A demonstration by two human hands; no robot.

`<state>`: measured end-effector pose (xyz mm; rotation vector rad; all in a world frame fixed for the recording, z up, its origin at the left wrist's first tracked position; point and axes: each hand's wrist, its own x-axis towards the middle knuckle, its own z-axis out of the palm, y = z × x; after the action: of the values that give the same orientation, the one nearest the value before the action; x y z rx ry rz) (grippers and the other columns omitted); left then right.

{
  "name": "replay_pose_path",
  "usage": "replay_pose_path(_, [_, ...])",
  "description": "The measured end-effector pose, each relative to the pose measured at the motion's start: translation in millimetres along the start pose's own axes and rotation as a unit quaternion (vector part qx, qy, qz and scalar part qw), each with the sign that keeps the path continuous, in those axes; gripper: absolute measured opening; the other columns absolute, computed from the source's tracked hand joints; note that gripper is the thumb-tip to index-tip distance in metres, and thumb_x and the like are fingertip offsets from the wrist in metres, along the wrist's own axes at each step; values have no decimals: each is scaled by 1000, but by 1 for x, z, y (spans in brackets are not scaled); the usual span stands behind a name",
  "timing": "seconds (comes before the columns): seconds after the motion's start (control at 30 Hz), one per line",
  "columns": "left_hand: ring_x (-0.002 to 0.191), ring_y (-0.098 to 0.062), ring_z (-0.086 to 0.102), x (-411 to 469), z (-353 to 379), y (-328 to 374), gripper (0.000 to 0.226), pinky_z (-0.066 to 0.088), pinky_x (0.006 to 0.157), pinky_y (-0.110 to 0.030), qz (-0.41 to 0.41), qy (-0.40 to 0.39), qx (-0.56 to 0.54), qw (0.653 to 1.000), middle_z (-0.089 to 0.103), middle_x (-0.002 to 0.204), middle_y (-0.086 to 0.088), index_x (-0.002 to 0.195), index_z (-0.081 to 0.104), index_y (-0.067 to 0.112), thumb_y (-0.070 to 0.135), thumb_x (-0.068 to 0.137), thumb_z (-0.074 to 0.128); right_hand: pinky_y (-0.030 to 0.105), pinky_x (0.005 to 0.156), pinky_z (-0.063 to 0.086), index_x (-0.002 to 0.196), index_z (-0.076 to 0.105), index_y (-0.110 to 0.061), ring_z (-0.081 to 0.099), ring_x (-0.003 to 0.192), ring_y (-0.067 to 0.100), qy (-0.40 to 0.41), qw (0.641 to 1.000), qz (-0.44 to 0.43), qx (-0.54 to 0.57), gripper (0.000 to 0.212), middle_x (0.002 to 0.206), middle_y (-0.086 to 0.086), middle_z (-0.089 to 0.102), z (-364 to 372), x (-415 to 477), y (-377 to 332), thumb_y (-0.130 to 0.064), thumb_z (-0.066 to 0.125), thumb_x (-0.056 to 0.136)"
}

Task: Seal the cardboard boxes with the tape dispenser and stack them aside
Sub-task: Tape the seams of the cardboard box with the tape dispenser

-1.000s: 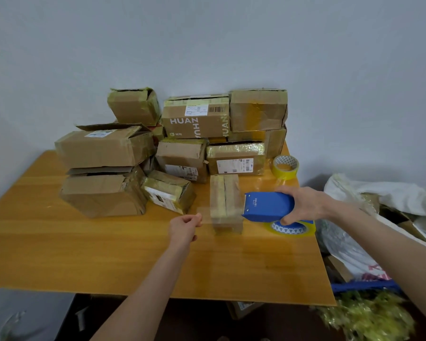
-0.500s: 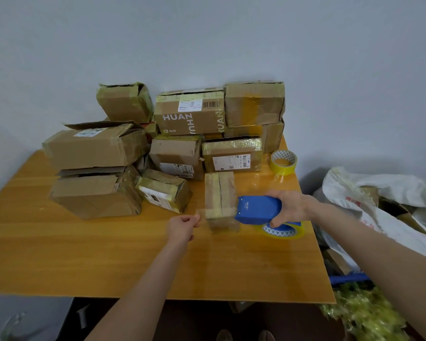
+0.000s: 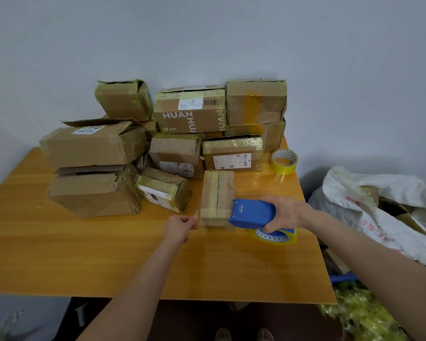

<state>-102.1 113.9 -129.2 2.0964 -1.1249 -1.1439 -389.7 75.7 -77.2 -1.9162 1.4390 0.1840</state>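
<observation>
Down at the bottom of my feed the toes of two shoes [image 3: 223, 335] peek out under the near edge of the wooden table [image 3: 96, 267]. Off its right side there's a heap of yellow-green plastic wrap [image 3: 362, 313], with a big white sack [image 3: 379, 210] further back.

Both forearms reach out over the tabletop. The left hand [image 3: 180, 228] has its fingers curled in, thumb and forefinger pinching the loose end of a clear tape strip [image 3: 196, 219] just left of the small cardboard box [image 3: 217, 193]. The right hand [image 3: 284, 214] is wrapped around the blue tape dispenser [image 3: 251, 215]. The dispenser's front edge is right up against the box's near right corner, and its tape roll [image 3: 277, 236] sticks out below the hand. A band of tape lies across the near end of the box top, between the two hands.

That box sits flat on the table, right of centre, a bit apart from everything else. Behind it is the box pile [image 3: 177, 158], lots of it wrapped in yellowish tape. Two big ones are stacked on the left, and the HUAN box [image 3: 190, 114] is up top against the grey wall [image 3: 207, 33]. A spare yellow roll [image 3: 284, 161] sits near the table's right edge, just beside the pile.
</observation>
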Motion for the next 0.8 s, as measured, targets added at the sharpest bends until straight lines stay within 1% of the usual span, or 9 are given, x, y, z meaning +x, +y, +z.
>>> replay_pose_path(0.1, [73, -17, 62, -2, -16, 5, 62, 50, 51, -27, -29, -23, 103, 994, 63, 77, -1, 137, 49, 13, 48, 87, 64, 33, 83, 51, 123, 44, -30, 55, 99, 18, 6, 1000, 3, -18, 62, 108, -4, 56, -2, -1, 1, -37, 78, 71])
replay_pose_path(0.2, [75, -23, 66, -2, -30, -6, 46, 59, 71, -39, -10, 46, 175, 983, 64, 87, -7, 130, 56, 10, 30, 90, 66, 35, 82, 53, 119, 45, -33, 57, 96, 18, 22, 999, 18, -21, 60, 104, -6, 58, -4, -3, 5, -41, 77, 69])
replay_pose_path(0.27, [75, -19, 66, -6, -31, -9, 28, 59, 74, -37, 48, 91, 142, 985, 69, 98, -7, 117, 68, 10, 16, 89, 66, 36, 84, 53, 114, 44, -35, 57, 96, 17, 17, 999, 19, -20, 57, 104, -6, 58, -4, -3, 4, -42, 77, 68])
replay_pose_path(0.37, [67, -6, 64, -21, -20, 5, 18, 51, 66, -16, 170, 135, 129, 968, 74, 93, 0, 105, 75, 16, 19, 88, 68, 36, 81, 54, 111, 45, -34, 58, 92, 16, 19, 999, 12, -27, 55, 101, -6, 59, -1, -3, -5, -44, 77, 67])
replay_pose_path(0.43, [75, -7, 65, -32, -9, 18, 22, 50, 72, -16, 277, 158, 146, 936, 74, 95, -2, 111, 72, 15, 15, 90, 64, 37, 79, 55, 113, 47, -32, 58, 91, 17, 29, 999, 9, -34, 57, 99, -6, 59, 2, -2, -12, -47, 76, 66])
replay_pose_path(0.5, [96, -15, 66, -39, 4, 26, 33, 51, 86, -22, 368, 145, 192, 898, 70, 112, -7, 124, 63, 13, 6, 92, 59, 34, 74, 54, 115, 46, -31, 58, 89, 17, 35, 998, 10, -46, 60, 98, -6, 59, 4, -3, -18, -49, 75, 65])
replay_pose_path(0.6, [142, -13, 29, -40, 27, 25, 62, 23, 114, -27, 373, 68, 323, 867, 29, 155, 1, 148, 29, 20, -1, 93, 49, 31, 67, 50, 118, 45, -31, 58, 88, 17, 37, 997, 14, -66, 64, 98, -6, 58, 6, -5, -21, -54, 74, 65])
replay_pose_path(0.7, [147, -12, -7, -36, 37, 17, 81, -1, 120, -31, 331, -9, 436, 837, -6, 161, 2, 152, -3, 22, -6, 92, 43, 33, 70, 52, 121, 43, -30, 58, 90, 18, 44, 996, 6, -77, 66, 101, -5, 59, 7, -7, -16, -54, 74, 67])
replay_pose_path(0.8, [146, -12, -15, -34, 35, 9, 84, -3, 121, -34, 337, -14, 468, 817, -14, 160, 0, 150, -11, 23, -4, 92, 43, 38, 78, 55, 124, 42, -30, 58, 93, 19, 44, 996, -11, -80, 68, 104, -5, 58, 7, -7, -11, -52, 74, 68])
